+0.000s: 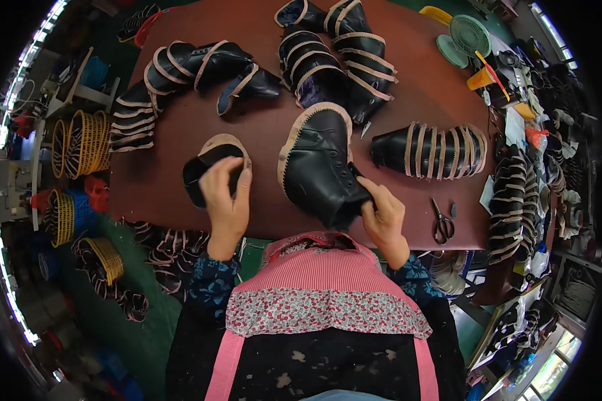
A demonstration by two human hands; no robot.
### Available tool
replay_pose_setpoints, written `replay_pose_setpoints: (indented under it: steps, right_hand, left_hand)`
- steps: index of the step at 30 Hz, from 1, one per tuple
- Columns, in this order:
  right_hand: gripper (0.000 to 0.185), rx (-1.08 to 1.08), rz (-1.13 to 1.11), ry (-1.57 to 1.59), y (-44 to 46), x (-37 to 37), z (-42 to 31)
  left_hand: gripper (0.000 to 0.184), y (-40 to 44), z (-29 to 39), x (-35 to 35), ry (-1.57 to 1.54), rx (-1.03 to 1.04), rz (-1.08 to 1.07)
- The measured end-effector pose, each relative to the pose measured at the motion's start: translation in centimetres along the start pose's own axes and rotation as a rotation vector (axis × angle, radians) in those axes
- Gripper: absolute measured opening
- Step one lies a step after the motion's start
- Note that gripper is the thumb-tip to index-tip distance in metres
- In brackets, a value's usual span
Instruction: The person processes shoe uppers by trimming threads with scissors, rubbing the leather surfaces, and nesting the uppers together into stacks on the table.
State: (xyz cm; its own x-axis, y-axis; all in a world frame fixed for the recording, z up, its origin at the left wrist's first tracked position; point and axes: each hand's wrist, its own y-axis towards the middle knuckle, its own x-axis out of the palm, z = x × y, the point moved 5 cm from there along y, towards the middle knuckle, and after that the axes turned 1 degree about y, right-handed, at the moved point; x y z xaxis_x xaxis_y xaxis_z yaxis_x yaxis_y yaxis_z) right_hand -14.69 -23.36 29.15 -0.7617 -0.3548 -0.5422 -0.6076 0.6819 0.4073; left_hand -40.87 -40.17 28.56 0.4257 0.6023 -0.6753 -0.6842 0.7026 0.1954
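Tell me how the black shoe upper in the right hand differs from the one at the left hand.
The right upper, gripped by the right hand, shows eyelets; the left upper shows none.
The right upper looks larger in view than the left upper.
The right upper displays a broad face, while the left upper is partly covered by the left hand.
Both are black with tan edging.

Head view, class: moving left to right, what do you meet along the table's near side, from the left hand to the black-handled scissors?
Left hand, held black boot upper, right hand, black-handled scissors.
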Motion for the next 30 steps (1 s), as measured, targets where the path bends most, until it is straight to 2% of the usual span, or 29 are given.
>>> replay_pose_setpoints:
  steps: [1,3,4,6,8,9,10,12,13,14,16,17,20,22,23,25,26,27,29,30]
  right_hand:
    - [0.043,-0.065,-0.001,-0.057,-0.3,-0.8,-0.5]
    - [0.047,-0.155,0.037,-0.054,-1.0,-1.4,-1.1]
    - [0.049,-0.210,0.047,-0.094,-1.3,-1.6,-1.7]
    - [0.051,-0.272,0.062,-0.131,-2.2,-1.5,-2.6]
    - [0.053,0.077,0.186,0.644,-3.3,-0.5,-0.7]
    - [0.058,0.257,0.241,1.027,-3.6,0.0,0.3]
    - [0.070,0.420,0.136,0.947,-3.2,0.5,0.9]
    - [0.069,0.873,0.091,1.340,-4.0,2.3,3.2]
    - [0.065,0.889,-0.122,1.798,-3.1,3.2,2.1]
    - [0.065,0.880,-0.101,1.802,-3.0,2.8,1.7]
    - [0.060,0.996,-0.120,1.989,-2.8,2.8,-0.8]
    - [0.058,1.018,-0.035,2.024,-2.1,2.6,-1.4]
    - [0.053,1.068,-0.064,2.080,-1.0,1.4,-0.9]
    - [0.050,1.101,-0.073,2.072,-1.2,0.7,-0.6]
    - [0.049,1.093,-0.081,2.133,-1.3,0.6,-0.5]
    - [0.049,1.091,-0.104,2.190,-1.6,0.7,-0.4]
    - [0.049,1.113,-0.096,2.168,-1.8,0.9,-0.3]
    - [0.049,1.137,-0.092,2.146,-2.0,1.2,-0.2]
    - [0.052,1.153,-0.103,2.149,-2.1,2.0,-0.5]
    - [0.056,1.159,-0.089,2.158,-2.1,2.4,-0.5]
  left_hand:
    - [0.033,-0.5,-0.8,2.0,-0.431,-0.116,-0.225]
    - [0.031,-1.5,2.7,5.0,-1.314,-0.690,-0.601]
    - [0.031,-1.7,3.6,5.8,-1.317,-0.683,-0.588]
    - [0.032,-1.6,5.4,6.6,-1.275,-0.505,-0.532]
    - [0.033,-1.4,6.4,6.0,-1.249,-0.464,-0.466]
    - [0.034,-1.2,6.6,5.7,-1.365,-0.441,-0.441]
    - [0.035,-1.2,6.8,5.4,-1.480,-0.418,-0.420]
    - [0.036,-1.4,7.4,5.4,-1.501,-0.444,-0.415]
    - [0.037,-1.7,8.2,5.7,-1.684,-0.620,-0.468]
    - [0.038,-2.1,8.9,6.2,-1.859,-0.808,-0.517]
    - [0.040,-3.1,8.3,8.1,-1.813,-0.872,-0.542]
    - [0.039,-4.0,8.4,8.4,-1.720,-0.855,-0.533]
    - [0.036,-5.3,8.1,9.1,-1.603,-0.830,-0.544]
    - [0.036,-5.5,7.6,7.8,-1.129,-0.762,-0.288]
    - [0.036,-5.4,8.1,7.4,-1.128,-0.758,-0.280]
    - [0.034,-3.7,10.5,4.0,-0.834,-0.147,0.014]
    - [0.031,-3.3,11.3,2.5,-0.744,-0.039,0.109]
    - [0.031,-3.0,11.4,1.4,-0.741,-0.045,0.130]
    - [0.028,-2.8,13.8,-0.7,-0.308,0.402,0.035]
    - [0.023,-2.3,15.1,-0.9,-0.305,0.463,-0.024]
